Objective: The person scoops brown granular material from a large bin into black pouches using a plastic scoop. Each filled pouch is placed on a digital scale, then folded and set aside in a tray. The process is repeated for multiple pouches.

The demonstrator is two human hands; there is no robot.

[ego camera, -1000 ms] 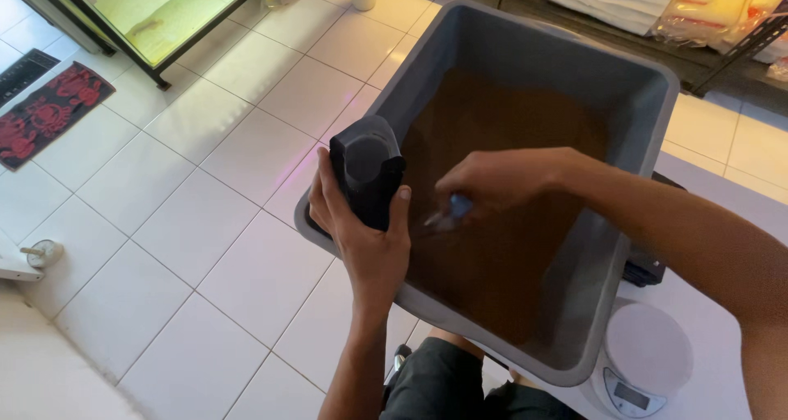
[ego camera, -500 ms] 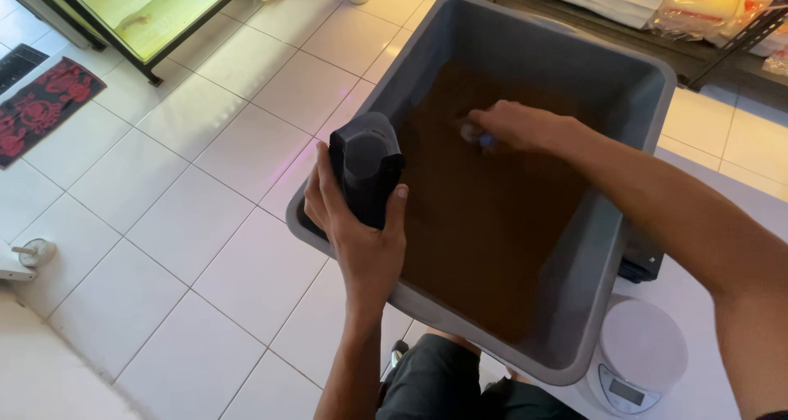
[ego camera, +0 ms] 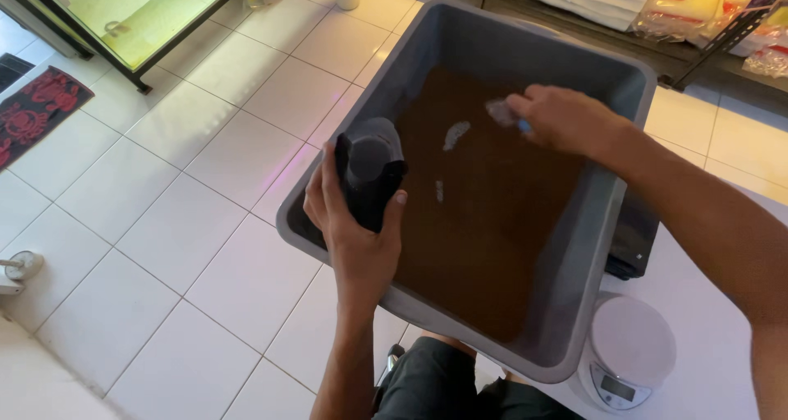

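Now right hand [ego camera: 566,120] farther up bin [ego camera: 591,247], gripping scoop [ego camera: 502,113]; left hand [ego camera: 353,223] still holds black bag [ego camera: 371,169].

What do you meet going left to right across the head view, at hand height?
Red patterned mat → white floor tiles → left hand gripping a black container → grey tub of brown material → right hand over it.
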